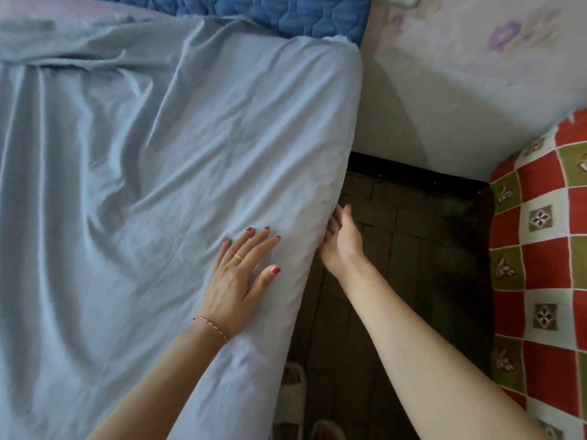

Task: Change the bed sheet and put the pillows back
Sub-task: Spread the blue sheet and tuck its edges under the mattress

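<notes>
A light blue bed sheet (pixel 178 147) covers the bed, wrinkled, with folds running toward the upper left. My left hand (pixel 241 274) lies flat on the sheet near the bed's right edge, fingers spread. My right hand (pixel 341 239) is at the side of the mattress, its fingers against the sheet's hanging edge and partly hidden behind it. A darker blue quilted pad (pixel 286 14) shows at the top where the sheet ends. No pillow is in view.
A dark wooden floor (pixel 413 249) fills the narrow gap between the bed and a red, green and white checked cover (pixel 540 265) on the right. A floral wall (pixel 476 74) closes the gap at the top. White slippers (pixel 292 395) lie on the floor below.
</notes>
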